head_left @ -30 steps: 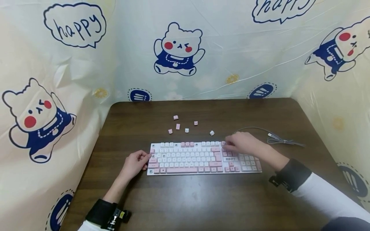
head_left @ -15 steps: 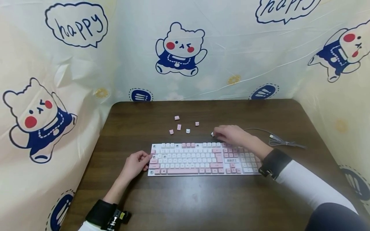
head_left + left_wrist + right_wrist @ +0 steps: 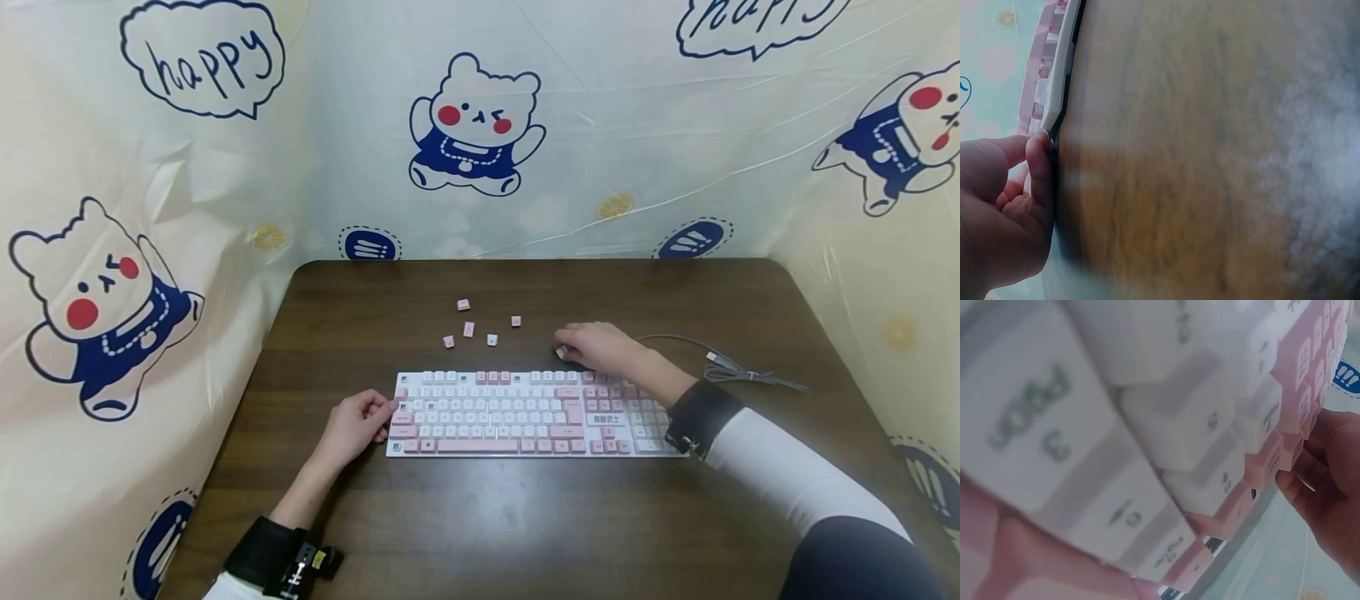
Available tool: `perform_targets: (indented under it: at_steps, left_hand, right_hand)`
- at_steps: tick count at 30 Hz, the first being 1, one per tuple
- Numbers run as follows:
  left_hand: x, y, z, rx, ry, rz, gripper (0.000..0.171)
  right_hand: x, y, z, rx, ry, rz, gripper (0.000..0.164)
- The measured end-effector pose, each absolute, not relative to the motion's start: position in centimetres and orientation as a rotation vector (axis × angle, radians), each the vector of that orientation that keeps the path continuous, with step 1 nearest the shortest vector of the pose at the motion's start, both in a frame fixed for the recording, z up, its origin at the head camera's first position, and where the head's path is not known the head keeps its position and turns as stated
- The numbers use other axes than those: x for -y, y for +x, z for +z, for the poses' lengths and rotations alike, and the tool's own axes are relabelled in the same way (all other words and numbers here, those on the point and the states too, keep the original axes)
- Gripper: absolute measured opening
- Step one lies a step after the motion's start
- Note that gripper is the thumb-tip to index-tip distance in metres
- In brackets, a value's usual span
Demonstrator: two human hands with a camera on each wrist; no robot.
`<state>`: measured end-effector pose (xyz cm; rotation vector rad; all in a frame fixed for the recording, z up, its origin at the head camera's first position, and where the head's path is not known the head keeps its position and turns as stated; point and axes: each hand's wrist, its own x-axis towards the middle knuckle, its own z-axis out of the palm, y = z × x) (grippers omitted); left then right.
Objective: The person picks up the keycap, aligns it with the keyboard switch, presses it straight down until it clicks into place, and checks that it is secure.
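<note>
A white and pink keyboard (image 3: 477,418) lies flat on the brown table. At its left end, my left hand (image 3: 354,427) grips the edge between thumb and finger; the left wrist view shows the thumb and fingertip on the keyboard's corner (image 3: 1054,103). Behind the keyboard's upper edge, my right hand (image 3: 600,345) pinches a small white keycap (image 3: 561,352) near the tabletop. The right wrist view has the number pad keys (image 3: 1172,425) close up, with the right hand (image 3: 1335,481) beyond them; there the keycap is hidden.
Several loose pink keycaps (image 3: 468,329) and one white keycap (image 3: 492,340) lie behind the keyboard. A bundled grey cable (image 3: 742,373) rests at the right rear of the table (image 3: 525,525). A printed curtain (image 3: 337,125) surrounds the table's back and sides.
My right hand has moved left from the keyboard's upper right keys to the white keycap, taken hold of it and shifted it slightly. My left hand has stayed on the keyboard's edge.
</note>
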<state>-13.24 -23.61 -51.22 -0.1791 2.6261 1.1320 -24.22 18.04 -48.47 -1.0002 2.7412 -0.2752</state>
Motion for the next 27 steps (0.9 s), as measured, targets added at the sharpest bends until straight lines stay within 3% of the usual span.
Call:
perform_targets:
  at_steps: [27]
  left_hand:
    - [23.73, -13.21, -51.29, -2.624, -0.174, 1.146, 0.030]
  right_hand:
    - [-17.72, -24.23, -47.98, -2.674, -0.878, -0.318, 0.027]
